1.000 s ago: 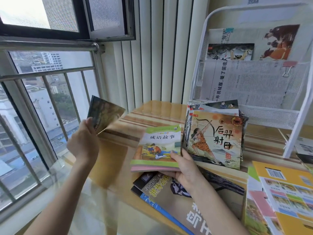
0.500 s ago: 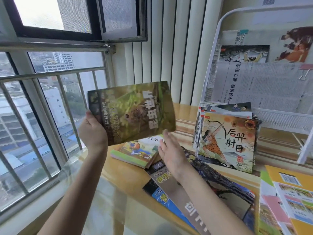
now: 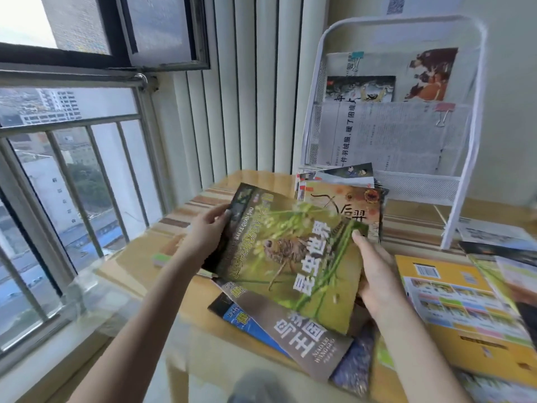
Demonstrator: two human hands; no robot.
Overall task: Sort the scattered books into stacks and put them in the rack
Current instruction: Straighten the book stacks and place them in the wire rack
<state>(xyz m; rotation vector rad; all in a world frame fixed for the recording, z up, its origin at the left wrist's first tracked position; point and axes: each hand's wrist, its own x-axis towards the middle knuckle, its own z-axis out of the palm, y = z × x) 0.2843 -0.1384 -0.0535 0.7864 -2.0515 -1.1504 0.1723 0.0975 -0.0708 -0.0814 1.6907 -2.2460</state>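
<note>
Above the table (image 3: 186,266), both hands — left hand (image 3: 207,237), right hand (image 3: 374,274) — grip the insect book (image 3: 290,257), tilted diagonally.

Barred window (image 3: 72,170) w/ daylight, white vertical blinds (image 3: 247,91), wooden table (image 3: 412,216)

- We're in bright daylight, pouring in through the window (image 3: 66,175) on the left.
- The upper pane blows out to near white.
- Soft, faint shadows only; the tabletop (image 3: 139,257) shows a pale sheen.
- We see motion blur on the green book (image 3: 290,263) and the lower edge.
- Wide-angle bending curves the white rack (image 3: 465,141) and the window bars.
- The newspaper's large print stays readable.
</note>
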